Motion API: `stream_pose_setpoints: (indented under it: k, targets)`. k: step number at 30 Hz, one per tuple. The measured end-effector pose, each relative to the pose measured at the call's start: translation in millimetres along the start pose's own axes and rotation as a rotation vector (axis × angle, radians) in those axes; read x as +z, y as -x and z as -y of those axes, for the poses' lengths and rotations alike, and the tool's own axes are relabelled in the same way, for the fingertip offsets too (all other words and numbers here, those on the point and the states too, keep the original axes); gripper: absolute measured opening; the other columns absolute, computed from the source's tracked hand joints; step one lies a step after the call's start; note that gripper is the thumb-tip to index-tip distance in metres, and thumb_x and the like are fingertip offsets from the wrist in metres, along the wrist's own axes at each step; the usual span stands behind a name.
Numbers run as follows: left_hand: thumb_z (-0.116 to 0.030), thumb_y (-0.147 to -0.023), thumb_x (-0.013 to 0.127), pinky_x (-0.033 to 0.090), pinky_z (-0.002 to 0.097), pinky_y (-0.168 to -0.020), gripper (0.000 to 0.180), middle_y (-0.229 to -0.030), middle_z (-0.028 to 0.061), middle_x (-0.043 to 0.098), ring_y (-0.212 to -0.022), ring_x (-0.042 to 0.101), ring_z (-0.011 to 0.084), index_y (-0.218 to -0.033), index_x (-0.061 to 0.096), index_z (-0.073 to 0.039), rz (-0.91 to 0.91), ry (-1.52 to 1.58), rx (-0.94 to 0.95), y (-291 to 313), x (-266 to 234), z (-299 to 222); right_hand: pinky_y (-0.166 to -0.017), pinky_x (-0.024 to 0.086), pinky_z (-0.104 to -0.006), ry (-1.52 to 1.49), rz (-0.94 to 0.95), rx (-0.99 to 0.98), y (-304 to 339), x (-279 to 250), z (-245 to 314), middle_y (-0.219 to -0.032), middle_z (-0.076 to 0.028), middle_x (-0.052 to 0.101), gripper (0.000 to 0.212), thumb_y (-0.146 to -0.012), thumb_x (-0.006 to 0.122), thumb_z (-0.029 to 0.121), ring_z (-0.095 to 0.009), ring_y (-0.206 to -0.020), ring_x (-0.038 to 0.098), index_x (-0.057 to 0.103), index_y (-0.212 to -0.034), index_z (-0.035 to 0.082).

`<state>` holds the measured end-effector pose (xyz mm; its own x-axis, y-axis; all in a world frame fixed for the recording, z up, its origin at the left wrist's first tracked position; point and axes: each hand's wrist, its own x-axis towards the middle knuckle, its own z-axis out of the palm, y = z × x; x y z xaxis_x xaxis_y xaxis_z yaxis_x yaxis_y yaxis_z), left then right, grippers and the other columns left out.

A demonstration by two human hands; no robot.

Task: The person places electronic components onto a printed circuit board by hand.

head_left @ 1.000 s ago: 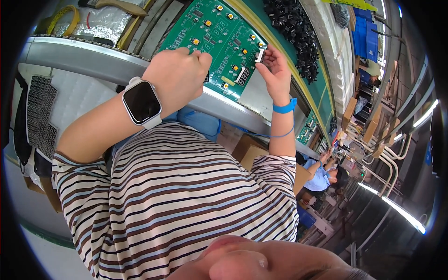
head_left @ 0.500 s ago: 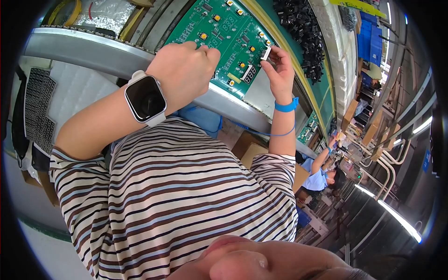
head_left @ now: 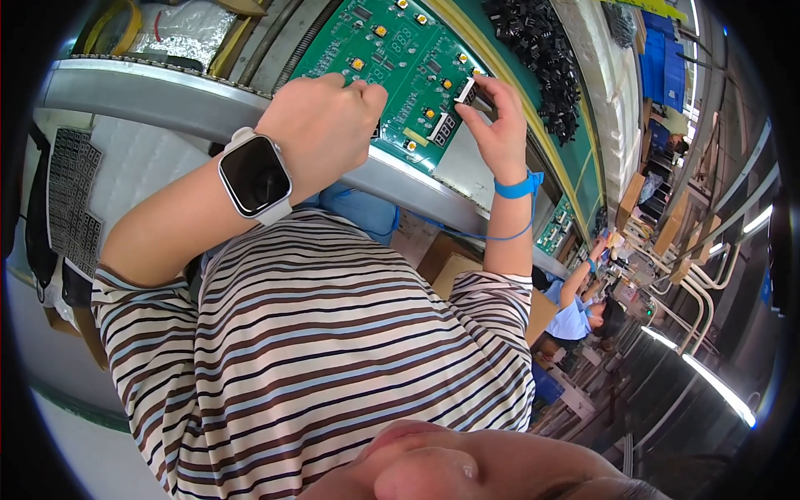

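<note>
- Left hand [head_left: 329, 125]: positioned over the near edge of the green circuit board, fingers curled tight; whether anything is held inside cannot be determined. A white-cased smartwatch [head_left: 256, 175] is worn on this wrist.
- Right hand [head_left: 500, 117]: positioned at the right edge of the circuit board, thumb and forefinger pinching the ends of a digit display [head_left: 467, 92]. A blue wrist strap [head_left: 517, 185] with a thin cord is worn on this wrist.
- Green circuit board [head_left: 412, 79]: lies in front of the person, partly covered by the left hand; carries several orange-centred square components [head_left: 357, 63].
- Held digit display: at the right side of the circuit board, white along one long side; whether its pins are seated cannot be determined.
- Second display [head_left: 444, 128]: on the circuit board, near its lower right corner, just beside the held one and roughly parallel to it.
- Metal rail [head_left: 150, 90]: runs along the near side of the circuit board.
- Black components [head_left: 537, 71]: heaped to the right of the circuit board.
- Display sheet [head_left: 75, 192]: numerous dark display pieces, well to the left of the circuit board.
- Co-worker [head_left: 571, 317]: light-blue top, well to the right of the circuit board.
</note>
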<state>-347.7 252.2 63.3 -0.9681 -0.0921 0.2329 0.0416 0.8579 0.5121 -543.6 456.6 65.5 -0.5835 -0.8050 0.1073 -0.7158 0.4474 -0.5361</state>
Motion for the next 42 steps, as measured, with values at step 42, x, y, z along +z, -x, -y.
stream_pose_setpoints:
  k: [42]
  targets:
    - [-0.019, -0.067, 0.075, 0.051, 0.0347, -0.064, 0.045, -0.079, 0.0087, 0.063, -0.078, 0.061, 0.0248, -0.104, 0.054, -0.004, -0.044, 0.146, 0.021, -4, -15, 4, -0.082, 0.047, -0.0390, 0.091, 0.209, -0.484, -22, 17, 101, -0.100, -0.011, 0.057, 0.046, -0.059, 0.075, 0.010, -0.030, -0.094, 0.054, 0.060, -0.102, 0.005]
